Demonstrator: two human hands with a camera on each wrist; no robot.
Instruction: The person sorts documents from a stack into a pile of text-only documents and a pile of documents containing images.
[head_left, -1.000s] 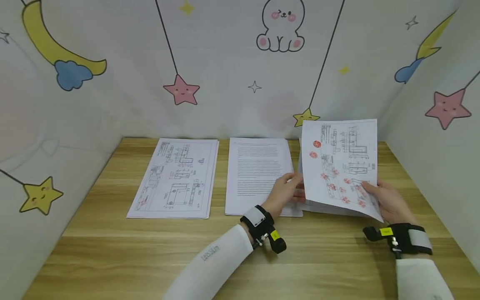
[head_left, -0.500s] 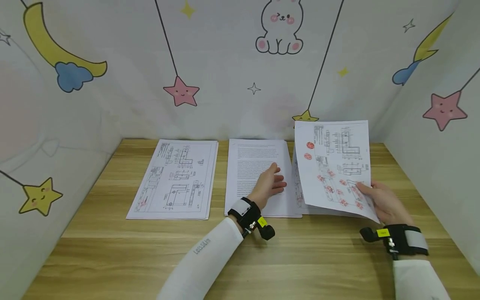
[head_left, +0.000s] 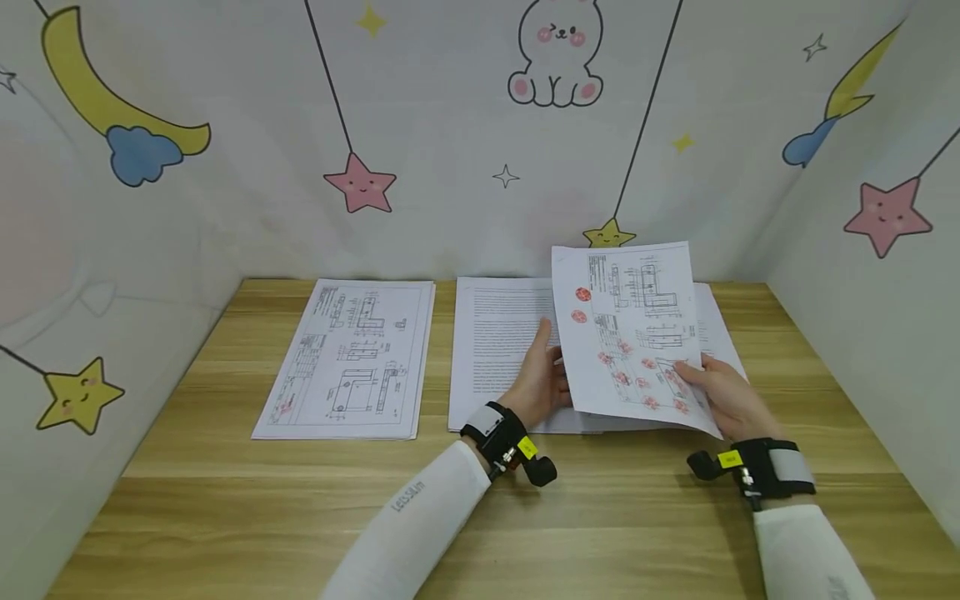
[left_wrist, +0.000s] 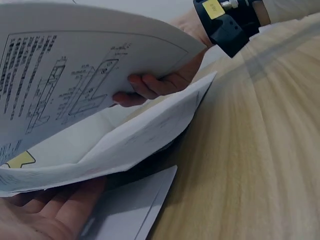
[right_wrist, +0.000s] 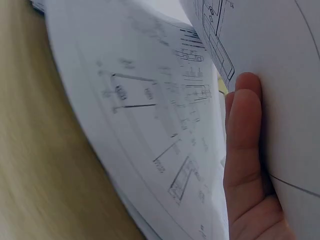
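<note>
My right hand (head_left: 731, 398) pinches a raised sheet of paper (head_left: 630, 333) with line drawings and red stamp marks, its thumb on the printed face. The sheet is tilted upright and overlaps the middle stack of text pages (head_left: 502, 333). At its left edge is my left hand (head_left: 536, 379), thumb pointing up, the other fingers partly hidden. In the left wrist view, the left hand's fingers (left_wrist: 70, 205) lie under a second, bent sheet (left_wrist: 145, 132); the right hand (left_wrist: 155, 90) holds the upper sheet (left_wrist: 65, 75). A curved drawing sheet (right_wrist: 135, 120) faces the right fingers (right_wrist: 245, 150) in the right wrist view.
On the left of the wooden table (head_left: 600, 533) lies a stack of drawing sheets (head_left: 348, 358). Pages of a right-hand stack (head_left: 720, 333) show behind the raised sheet. A wall cloth (head_left: 450, 125) with printed stars stands along the table's back edge.
The right hand has carried the stamped sheet leftward, from above the right stack to partly over the middle one. My left hand moved left off the sheet's edge, then met the sheet again.
</note>
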